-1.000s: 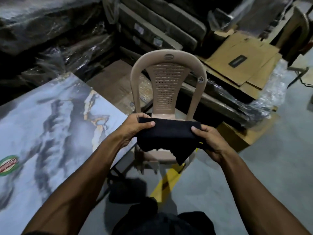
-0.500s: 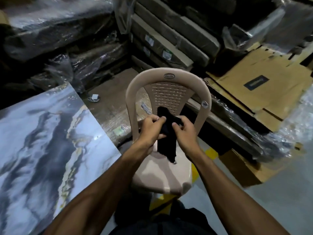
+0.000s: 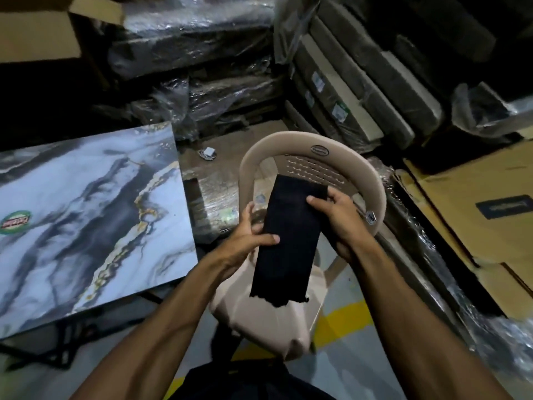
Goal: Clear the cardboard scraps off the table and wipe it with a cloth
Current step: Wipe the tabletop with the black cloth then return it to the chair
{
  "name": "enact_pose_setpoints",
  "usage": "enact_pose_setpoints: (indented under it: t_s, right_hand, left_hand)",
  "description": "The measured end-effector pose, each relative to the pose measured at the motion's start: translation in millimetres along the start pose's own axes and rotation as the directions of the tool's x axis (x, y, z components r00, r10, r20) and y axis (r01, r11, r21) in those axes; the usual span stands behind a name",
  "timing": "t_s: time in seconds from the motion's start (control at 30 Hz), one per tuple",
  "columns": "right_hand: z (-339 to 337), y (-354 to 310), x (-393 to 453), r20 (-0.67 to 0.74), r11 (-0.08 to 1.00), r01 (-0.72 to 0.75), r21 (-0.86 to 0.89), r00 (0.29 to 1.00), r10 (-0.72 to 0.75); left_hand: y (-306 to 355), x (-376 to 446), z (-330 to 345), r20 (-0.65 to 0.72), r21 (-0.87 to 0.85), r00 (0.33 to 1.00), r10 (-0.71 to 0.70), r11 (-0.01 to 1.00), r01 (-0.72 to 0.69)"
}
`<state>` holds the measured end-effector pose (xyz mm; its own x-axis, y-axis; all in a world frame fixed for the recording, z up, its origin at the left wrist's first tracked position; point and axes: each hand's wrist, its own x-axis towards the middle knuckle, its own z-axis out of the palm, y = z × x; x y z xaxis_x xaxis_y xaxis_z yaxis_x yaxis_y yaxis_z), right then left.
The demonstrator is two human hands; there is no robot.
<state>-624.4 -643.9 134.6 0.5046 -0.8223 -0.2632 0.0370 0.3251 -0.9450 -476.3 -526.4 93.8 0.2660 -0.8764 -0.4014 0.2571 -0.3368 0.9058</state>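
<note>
A black cloth (image 3: 288, 235), folded into a long strip, hangs in front of me above a beige plastic chair (image 3: 314, 148). My left hand (image 3: 251, 235) pinches its left edge about halfway down. My right hand (image 3: 337, 217) grips its upper right edge. The strip's frayed lower end dangles over the chair seat. The table (image 3: 86, 215), with a blue, grey and gold marbled top and a round green sticker, lies to my left; no cardboard scraps show on the part I can see.
Plastic-wrapped packs and long flat boxes (image 3: 346, 90) are stacked behind the chair. Flattened cardboard sheets (image 3: 476, 215) lie at the right. An open carton (image 3: 37, 30) stands at the top left. The grey floor carries a yellow stripe (image 3: 340, 321). A small white object (image 3: 208, 153) lies behind the table.
The cloth went from a wide spread between both hands to a bunched fold, and now hangs as a long narrow strip. My view has tilted down and left, showing more table.
</note>
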Motion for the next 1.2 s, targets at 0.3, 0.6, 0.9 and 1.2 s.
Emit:
enact_pose_setpoints:
  t_s: [0.3,0.6,0.9,1.2]
  right_hand:
    - [24,20,0,-0.001,0.957,-0.290,0.003,0.957,0.290]
    - [54,63,-39,0.116,0.916,-0.087,-0.391,0.983,0.143]
    - [77,91,-63,0.044,0.738,0.093,-0.668,0.995,-0.085]
    - [53,141,-76,-0.176,0.963,-0.263,-0.057,0.952,0.250]
  left_hand:
    - [-14,-15,-15,0.040,-0.024,0.979,0.199,0.980,-0.198]
    - [-26,-39,-47,-0.127,0.450,0.948,0.292,0.868,-0.207]
    - [-44,-52,-73,-0.154,0.776,0.887,0.436,0.609,-0.164]
    - [-97,-47,-59,0.007,-0.107,0.974,-0.228,0.968,0.227]
